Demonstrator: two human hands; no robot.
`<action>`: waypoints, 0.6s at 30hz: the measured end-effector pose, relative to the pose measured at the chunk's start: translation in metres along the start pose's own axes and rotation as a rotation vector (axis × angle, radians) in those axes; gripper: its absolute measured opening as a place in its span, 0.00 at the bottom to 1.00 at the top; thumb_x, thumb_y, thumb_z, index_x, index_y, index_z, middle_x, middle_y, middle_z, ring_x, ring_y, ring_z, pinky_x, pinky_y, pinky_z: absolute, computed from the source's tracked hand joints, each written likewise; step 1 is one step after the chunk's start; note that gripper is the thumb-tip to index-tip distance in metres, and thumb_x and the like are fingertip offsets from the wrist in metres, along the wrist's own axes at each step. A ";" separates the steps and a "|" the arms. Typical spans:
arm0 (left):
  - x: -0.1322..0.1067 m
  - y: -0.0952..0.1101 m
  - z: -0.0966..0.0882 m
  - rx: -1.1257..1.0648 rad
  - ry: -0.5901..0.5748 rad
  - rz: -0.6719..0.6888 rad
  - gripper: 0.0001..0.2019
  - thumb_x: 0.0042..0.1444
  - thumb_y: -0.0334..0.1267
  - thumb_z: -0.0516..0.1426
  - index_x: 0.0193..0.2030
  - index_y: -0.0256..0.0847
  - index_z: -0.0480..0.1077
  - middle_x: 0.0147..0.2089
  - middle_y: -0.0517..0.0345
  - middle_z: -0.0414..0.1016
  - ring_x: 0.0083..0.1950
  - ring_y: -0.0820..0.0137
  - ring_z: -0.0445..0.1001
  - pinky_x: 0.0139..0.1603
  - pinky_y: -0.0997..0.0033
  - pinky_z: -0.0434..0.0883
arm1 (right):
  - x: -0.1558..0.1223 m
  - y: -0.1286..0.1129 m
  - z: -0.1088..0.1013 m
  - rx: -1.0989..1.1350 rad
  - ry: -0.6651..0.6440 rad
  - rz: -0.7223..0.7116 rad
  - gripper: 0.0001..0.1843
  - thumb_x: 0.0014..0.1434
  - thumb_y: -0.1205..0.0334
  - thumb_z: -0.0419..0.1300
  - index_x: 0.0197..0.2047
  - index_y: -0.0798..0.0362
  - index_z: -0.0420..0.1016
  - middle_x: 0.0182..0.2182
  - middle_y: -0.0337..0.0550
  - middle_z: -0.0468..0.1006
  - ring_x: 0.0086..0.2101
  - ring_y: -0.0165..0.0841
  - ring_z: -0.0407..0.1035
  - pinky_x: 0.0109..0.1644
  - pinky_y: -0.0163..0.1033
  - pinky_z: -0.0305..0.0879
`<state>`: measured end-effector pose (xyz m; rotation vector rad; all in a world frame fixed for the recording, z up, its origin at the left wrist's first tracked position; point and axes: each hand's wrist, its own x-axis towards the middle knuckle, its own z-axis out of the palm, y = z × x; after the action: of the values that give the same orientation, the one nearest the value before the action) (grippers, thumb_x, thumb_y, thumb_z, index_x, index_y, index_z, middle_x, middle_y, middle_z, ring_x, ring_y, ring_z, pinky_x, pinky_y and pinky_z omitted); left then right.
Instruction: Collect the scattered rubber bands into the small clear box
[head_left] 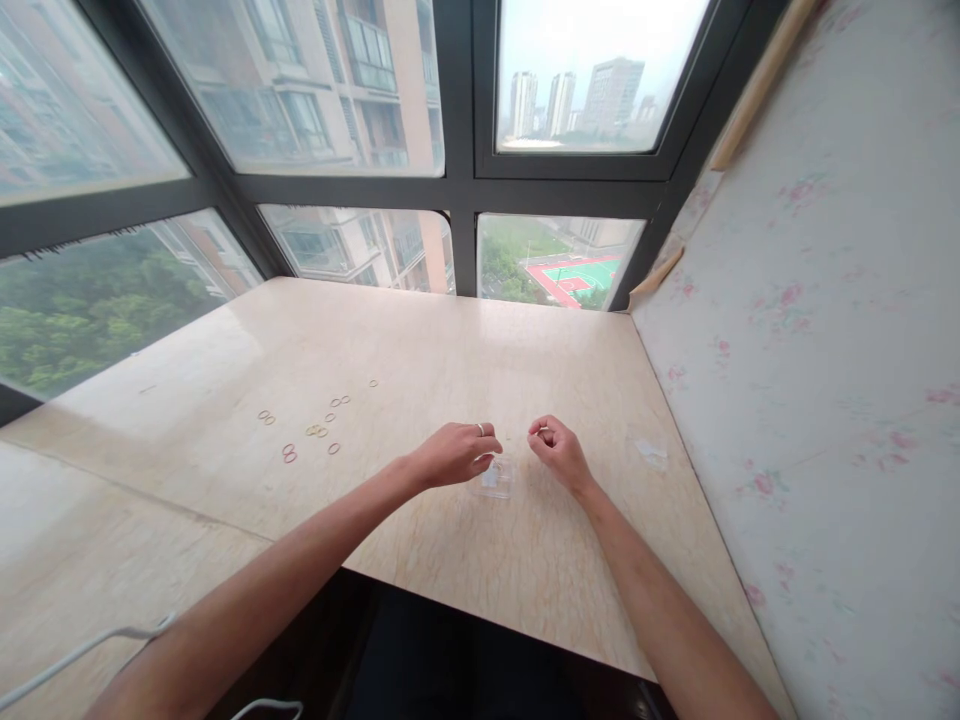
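Note:
My left hand [459, 454], with a ring on one finger, reaches over a small clear plastic box [495, 482] on the tabletop. Its thumb and fingertips are slightly apart at the box's far edge, and I cannot tell if they touch it. To the right, my right hand [561, 452] is closed, thumb and fingers pinched together. Whatever it may hold is too small to make out. Off to the left lie several thin loose rings: a yellowish cluster [316, 431], a reddish pair [289, 453] and a single ring [334, 449].
A crumpled clear plastic wrapper [651, 453] lies near the papered wall [825, 400] on the right. Dark-framed windows [463, 195] close off the pale marbled table [450, 350] at the back. A white cable [90, 645] runs at the lower left.

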<state>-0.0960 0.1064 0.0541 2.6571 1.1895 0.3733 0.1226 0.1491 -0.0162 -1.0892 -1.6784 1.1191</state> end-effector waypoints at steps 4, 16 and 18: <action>-0.012 -0.004 0.001 0.003 0.103 -0.089 0.11 0.61 0.35 0.53 0.48 0.43 0.73 0.44 0.54 0.74 0.35 0.71 0.73 0.36 0.73 0.66 | 0.000 -0.001 0.000 -0.004 -0.004 0.006 0.05 0.53 0.60 0.56 0.31 0.51 0.64 0.15 0.26 0.56 0.17 0.24 0.48 0.22 0.31 0.46; -0.085 -0.022 0.033 -0.171 0.523 -0.555 0.09 0.61 0.36 0.52 0.37 0.39 0.74 0.36 0.56 0.73 0.26 0.76 0.64 0.33 0.73 0.65 | -0.002 0.001 0.000 -0.030 -0.007 0.014 0.08 0.54 0.56 0.57 0.32 0.51 0.64 0.15 0.25 0.53 0.17 0.24 0.47 0.21 0.31 0.44; -0.096 -0.025 0.041 -0.197 0.526 -0.595 0.09 0.61 0.36 0.52 0.37 0.39 0.74 0.37 0.55 0.73 0.26 0.76 0.66 0.32 0.73 0.66 | -0.003 0.000 0.000 -0.038 -0.002 0.031 0.09 0.53 0.55 0.58 0.32 0.51 0.64 0.15 0.25 0.54 0.16 0.24 0.47 0.21 0.31 0.44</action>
<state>-0.1625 0.0473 -0.0059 1.9568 1.8895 1.0417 0.1236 0.1468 -0.0169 -1.1422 -1.6959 1.1125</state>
